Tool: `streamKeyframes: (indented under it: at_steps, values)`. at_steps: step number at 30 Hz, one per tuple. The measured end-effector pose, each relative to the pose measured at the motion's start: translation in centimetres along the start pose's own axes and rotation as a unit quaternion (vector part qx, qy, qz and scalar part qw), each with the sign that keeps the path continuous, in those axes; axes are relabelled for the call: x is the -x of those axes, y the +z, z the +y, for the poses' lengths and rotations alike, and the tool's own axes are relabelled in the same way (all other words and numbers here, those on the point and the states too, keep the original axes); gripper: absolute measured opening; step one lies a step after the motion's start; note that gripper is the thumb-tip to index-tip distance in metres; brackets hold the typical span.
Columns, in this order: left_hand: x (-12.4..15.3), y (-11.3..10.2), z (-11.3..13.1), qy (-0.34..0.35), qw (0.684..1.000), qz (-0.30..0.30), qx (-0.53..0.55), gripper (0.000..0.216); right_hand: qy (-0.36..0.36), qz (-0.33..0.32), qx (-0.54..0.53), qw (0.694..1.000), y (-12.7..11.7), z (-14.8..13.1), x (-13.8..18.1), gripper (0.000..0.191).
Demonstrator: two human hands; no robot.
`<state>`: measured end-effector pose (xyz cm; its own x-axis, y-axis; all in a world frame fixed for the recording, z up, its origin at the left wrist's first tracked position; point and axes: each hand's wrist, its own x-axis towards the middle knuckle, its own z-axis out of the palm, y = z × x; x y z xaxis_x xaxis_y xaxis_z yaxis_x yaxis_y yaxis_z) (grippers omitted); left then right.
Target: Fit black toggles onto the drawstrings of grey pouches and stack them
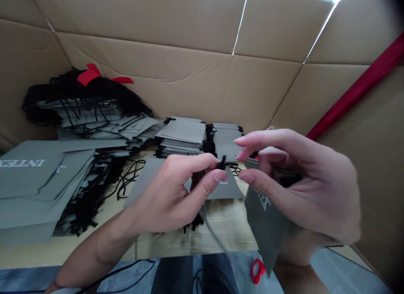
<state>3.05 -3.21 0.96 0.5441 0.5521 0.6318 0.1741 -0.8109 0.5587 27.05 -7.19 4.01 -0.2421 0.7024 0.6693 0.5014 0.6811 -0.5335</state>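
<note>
My left hand (176,193) is closed in a pinch, thumb and forefinger gripping the knotted end of a thin black cord (222,162). My right hand (299,184) is curled around a small grey paper bag (268,222) with white lettering, which hangs tilted below its fingers. The forefinger and middle finger of that hand reach toward the knot. The cord runs down from the pinch and a length of it trails below both hands.
Stacks of flat grey bags (184,136) with black cord handles lie at the back of the wooden table (221,231). A larger pile (34,180) sits at left. A bundle of black cords with a red tie (91,75) rests behind. Cardboard walls (189,75) enclose the space.
</note>
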Motion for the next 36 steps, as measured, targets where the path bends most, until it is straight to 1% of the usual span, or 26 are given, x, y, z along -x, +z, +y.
streamKeyframes:
  at_steps: [1,2,3,5,6,9,11,15,17,21,24,27,33,36]
  values:
    - [0.0,0.0,0.0,0.004,1.0,-0.009,-0.004,0.038,-0.017,-0.021,-0.023,0.999,0.2,0.3,-0.3,0.033]
    - [0.1,-0.1,0.0,0.009,1.0,-0.018,-0.003,0.037,-0.036,-0.039,-0.042,0.998,0.4,0.6,-0.7,0.031]
    - [0.0,-0.1,0.0,0.011,0.999,-0.03,0.003,0.035,-0.055,-0.051,-0.056,0.996,0.7,0.8,-1.0,0.025]
    - [0.0,-0.2,0.0,0.008,0.999,-0.049,0.012,0.029,-0.082,-0.051,-0.07,0.993,1.2,1.1,-1.5,0.011]
    - [0.0,-0.2,0.0,0.001,0.999,-0.051,0.01,0.025,-0.085,-0.044,-0.073,0.993,1.4,1.2,-1.7,0.009]
    - [-0.1,-0.5,-0.2,-0.024,0.999,-0.031,0.005,0.013,-0.056,-0.019,-0.068,0.996,1.8,1.4,-1.7,0.01]
    - [-0.1,-0.8,-0.2,-0.032,0.999,-0.019,0.016,0.011,-0.034,-0.014,-0.071,0.997,1.8,1.4,-1.6,0.009]
    - [0.1,-1.1,-0.1,-0.023,0.999,-0.033,0.009,0.014,-0.017,-0.024,-0.095,0.995,1.7,1.6,-1.6,0.008]
    - [0.2,-1.2,-0.1,-0.012,0.999,-0.026,-0.013,0.016,-0.017,-0.034,-0.102,0.994,1.6,1.7,-1.7,0.01]
    - [0.2,-1.2,-0.1,-0.004,0.999,-0.008,-0.048,0.019,-0.014,-0.023,-0.092,0.995,1.6,1.8,-1.6,0.02]
    - [0.0,-1.2,-0.1,-0.015,0.999,-0.018,-0.049,0.019,-0.023,-0.016,-0.075,0.997,1.6,1.8,-1.5,0.02]
    - [-0.2,-1.2,0.0,-0.017,0.998,-0.032,-0.048,0.018,-0.023,-0.023,-0.062,0.998,1.6,1.7,-1.4,0.019]
    - [-0.5,-1.5,0.0,0.0,0.997,-0.053,-0.061,0.018,-0.031,-0.042,-0.046,0.998,1.6,1.7,-1.5,0.025]
    - [-0.5,-1.8,-0.2,-0.003,0.996,-0.073,-0.056,0.017,-0.032,-0.033,-0.05,0.998,1.6,1.9,-1.6,0.022]
